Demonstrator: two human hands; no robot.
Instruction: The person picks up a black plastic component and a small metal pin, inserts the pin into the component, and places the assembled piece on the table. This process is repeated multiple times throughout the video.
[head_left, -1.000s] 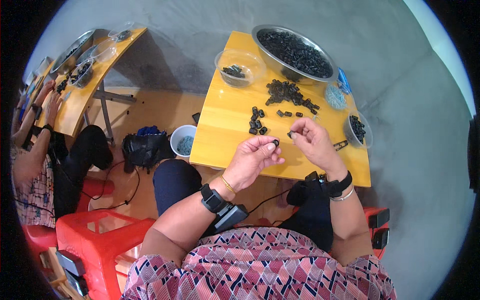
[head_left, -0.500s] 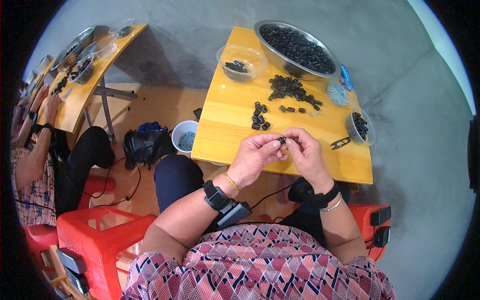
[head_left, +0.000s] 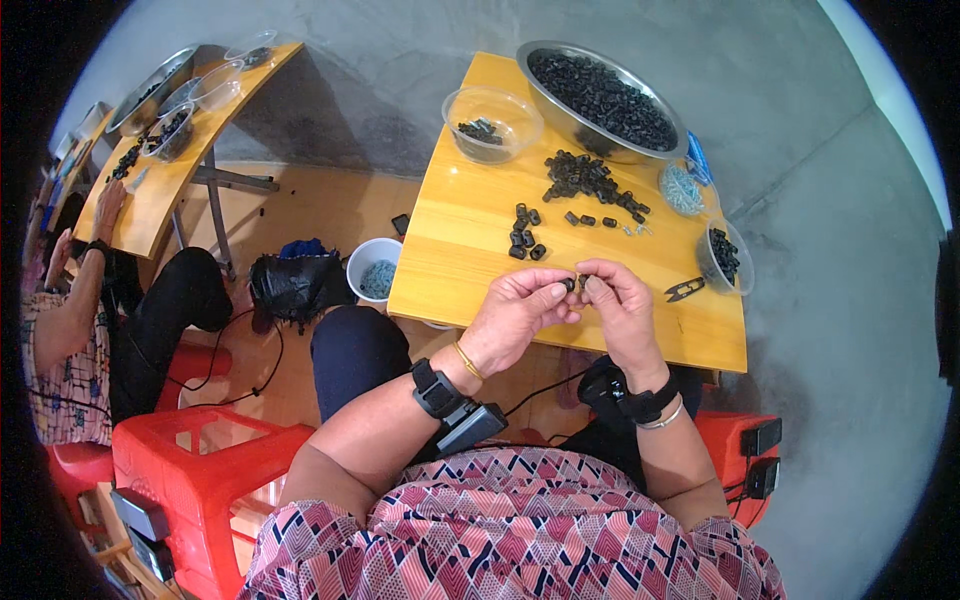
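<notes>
Over the near edge of the table [head_left: 440, 285], both my hands are pinched close together. Between thumb and fingers, my left hand [head_left: 518, 315] grips a small black plastic cord-lock piece [head_left: 568, 285]. Another small dark piece [head_left: 584, 282] sits in the fingertips of my right hand [head_left: 622, 318]; the fingers mostly cover it. A narrow gap parts the two pieces. Just beyond lie several loose black cord-lock pieces [head_left: 520, 239], a short row of them [head_left: 590, 220] and a larger heap [head_left: 582, 177]. A few tiny springs [head_left: 637, 230] lie beside the row.
At the back stands a metal basin [head_left: 680, 140] full of black parts. Clear bowls hold black pieces [head_left: 492, 155], springs [head_left: 683, 190] and more black parts [head_left: 745, 285]. Black thread snips [head_left: 685, 289] lie at right. A white bucket [head_left: 352, 270] stands on the floor; another person [head_left: 75, 330] sits left.
The fingertips of my two hands have drawn slightly apart, opening a gap between the black pieces. At the left table, the other person's nearer hand has pulled back from the table.
</notes>
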